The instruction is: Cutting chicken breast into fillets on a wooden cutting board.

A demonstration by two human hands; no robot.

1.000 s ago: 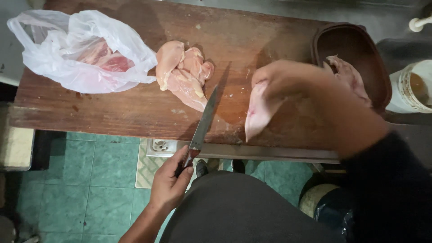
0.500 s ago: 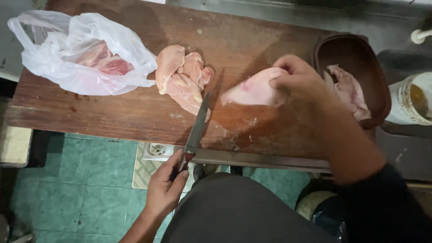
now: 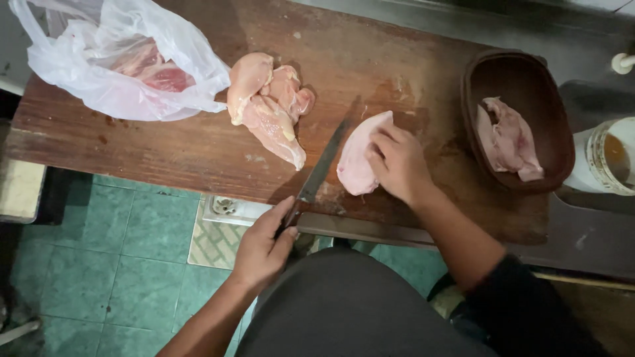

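At the far left of the wooden table (image 3: 165,149) lies one thin plastic bag (image 3: 112,66), open-mouthed, with red meat showing through it; how many pieces it holds cannot be told. Just beside it sits a pile of raw chicken pieces (image 3: 268,106), about three, overlapping one another. Next comes the one knife (image 3: 322,165), its blade lying slantwise on the wood with the tip pointing away, and the left hand (image 3: 264,248) closed in a fist around its handle at the table's near edge. Just right of the blade lies a single pale chicken breast (image 3: 357,158), flat on the board, and the right hand (image 3: 397,165) presses down on it with fingers together and slightly curled over its right side. Those fingers sit near the edge, and the meat looks slick, so a slip of the breast under pressure could likely carry the blade toward them; the wet handle could also turn in the fist. Farther right stands one dark oval bowl (image 3: 552,112) holding what seems one trimmed piece, and at the edge one white container (image 3: 605,162).
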